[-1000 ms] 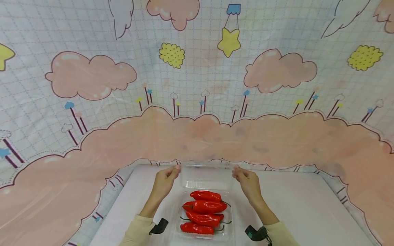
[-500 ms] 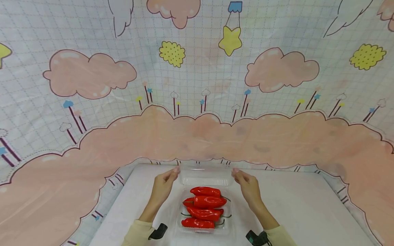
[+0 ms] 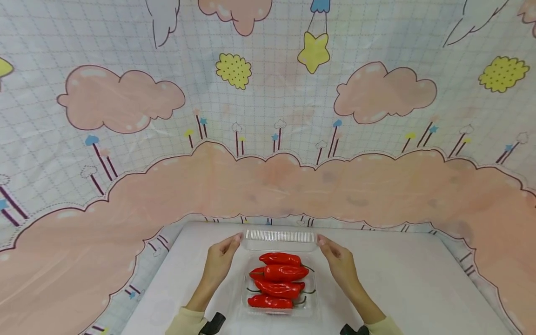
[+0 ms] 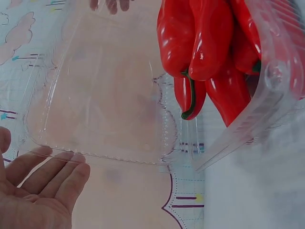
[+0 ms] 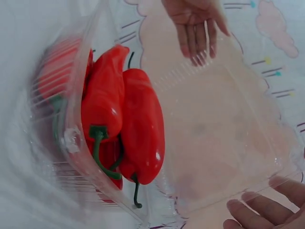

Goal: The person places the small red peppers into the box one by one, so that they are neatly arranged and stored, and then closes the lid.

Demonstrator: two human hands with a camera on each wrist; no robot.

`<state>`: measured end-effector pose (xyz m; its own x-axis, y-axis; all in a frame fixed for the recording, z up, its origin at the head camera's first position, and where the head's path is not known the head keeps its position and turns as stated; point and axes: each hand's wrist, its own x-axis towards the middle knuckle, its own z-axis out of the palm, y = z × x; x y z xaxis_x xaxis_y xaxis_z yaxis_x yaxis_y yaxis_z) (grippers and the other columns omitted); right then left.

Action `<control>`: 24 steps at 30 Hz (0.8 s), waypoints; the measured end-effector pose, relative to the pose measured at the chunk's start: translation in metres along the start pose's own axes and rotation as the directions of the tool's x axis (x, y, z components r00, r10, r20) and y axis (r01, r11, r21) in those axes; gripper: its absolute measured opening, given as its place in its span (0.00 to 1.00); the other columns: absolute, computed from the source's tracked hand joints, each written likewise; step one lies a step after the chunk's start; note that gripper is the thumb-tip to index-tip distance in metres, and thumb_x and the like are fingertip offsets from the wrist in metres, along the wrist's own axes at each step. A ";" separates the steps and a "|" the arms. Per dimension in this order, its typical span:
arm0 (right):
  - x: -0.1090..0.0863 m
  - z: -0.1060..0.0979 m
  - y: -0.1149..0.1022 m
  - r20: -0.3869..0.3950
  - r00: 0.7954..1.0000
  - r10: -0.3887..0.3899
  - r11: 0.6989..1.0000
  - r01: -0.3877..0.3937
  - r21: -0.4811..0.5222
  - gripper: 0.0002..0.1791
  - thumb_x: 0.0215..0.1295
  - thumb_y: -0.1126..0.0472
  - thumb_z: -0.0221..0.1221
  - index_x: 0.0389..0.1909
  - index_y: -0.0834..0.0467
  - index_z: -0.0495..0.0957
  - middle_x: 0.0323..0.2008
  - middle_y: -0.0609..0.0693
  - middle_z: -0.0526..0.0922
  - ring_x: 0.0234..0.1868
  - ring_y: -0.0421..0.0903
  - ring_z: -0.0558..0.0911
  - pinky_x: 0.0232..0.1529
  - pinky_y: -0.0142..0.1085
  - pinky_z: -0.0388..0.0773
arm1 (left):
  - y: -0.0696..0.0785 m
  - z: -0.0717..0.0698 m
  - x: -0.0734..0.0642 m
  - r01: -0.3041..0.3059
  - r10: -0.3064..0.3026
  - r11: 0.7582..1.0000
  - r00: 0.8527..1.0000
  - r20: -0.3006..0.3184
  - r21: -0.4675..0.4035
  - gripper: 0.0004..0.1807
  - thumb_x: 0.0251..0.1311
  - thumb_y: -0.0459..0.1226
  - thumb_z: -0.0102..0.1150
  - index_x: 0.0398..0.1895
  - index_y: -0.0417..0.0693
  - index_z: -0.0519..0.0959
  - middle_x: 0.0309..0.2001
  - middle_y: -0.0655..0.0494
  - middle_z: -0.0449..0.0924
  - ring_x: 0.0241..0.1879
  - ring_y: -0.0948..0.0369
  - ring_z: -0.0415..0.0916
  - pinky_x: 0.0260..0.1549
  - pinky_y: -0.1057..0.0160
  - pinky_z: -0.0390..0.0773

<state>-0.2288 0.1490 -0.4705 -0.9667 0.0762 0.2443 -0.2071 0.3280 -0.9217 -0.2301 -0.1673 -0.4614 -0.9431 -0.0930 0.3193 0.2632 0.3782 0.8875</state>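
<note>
Several glossy red peppers (image 3: 284, 273) with green stems lie stacked crosswise in a clear plastic clamshell container (image 3: 309, 311) on the table. The container's clear lid (image 3: 280, 236) stands raised at the far side, its ribbed wall along the upper edge in the head view. My left hand (image 3: 221, 253) pinches the lid's left edge, fingers under its rim in the left wrist view. On the opposite edge, my right hand (image 3: 341, 260) holds the lid between thumb and fingers. In the right wrist view, peppers (image 5: 143, 126) rise above the container's rim.
The white table (image 3: 418, 279) stretches out to both sides of the container. Behind it hangs a backdrop cloth (image 3: 268, 186) printed with clouds and stars. Dark wrist devices (image 3: 212, 324) sit at both sleeves.
The lid has tilted from standing taller to a lower, more foreshortened angle over the far side, its ribbed wall now uppermost. Both hands have stayed at its edges. The peppers stay in place.
</note>
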 end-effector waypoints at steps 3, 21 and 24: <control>-0.004 -0.001 0.000 0.019 1.000 0.002 1.000 -0.002 0.004 0.24 0.72 0.49 0.54 0.61 0.60 0.77 0.60 0.53 0.80 0.64 0.53 0.77 0.64 0.51 0.73 | 0.005 -0.003 -0.004 -0.010 0.010 1.000 1.000 0.009 -0.010 0.19 0.70 0.42 0.54 0.56 0.41 0.81 0.55 0.48 0.83 0.59 0.54 0.77 0.61 0.50 0.75; -0.028 -0.004 0.006 0.123 0.992 0.000 0.998 0.008 -0.067 0.24 0.72 0.50 0.54 0.64 0.58 0.75 0.63 0.55 0.78 0.66 0.57 0.74 0.65 0.54 0.71 | -0.008 -0.011 -0.025 -0.031 0.028 0.999 0.991 0.132 0.021 0.22 0.69 0.42 0.55 0.62 0.41 0.77 0.61 0.46 0.79 0.60 0.48 0.77 0.58 0.51 0.78; -0.029 -0.003 0.011 0.131 0.991 -0.003 0.997 0.012 -0.070 0.24 0.72 0.51 0.54 0.64 0.58 0.75 0.64 0.56 0.77 0.65 0.59 0.75 0.65 0.55 0.72 | -0.011 -0.011 -0.026 -0.028 0.022 0.999 0.988 0.155 0.035 0.23 0.69 0.43 0.55 0.62 0.42 0.76 0.62 0.46 0.78 0.62 0.47 0.75 0.58 0.48 0.78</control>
<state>-0.2028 0.1536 -0.4864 -0.9775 -0.0490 0.2053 -0.2078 0.3940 -0.8953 -0.2060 -0.1795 -0.4763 -0.9571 0.0589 0.2837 0.2821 0.4130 0.8659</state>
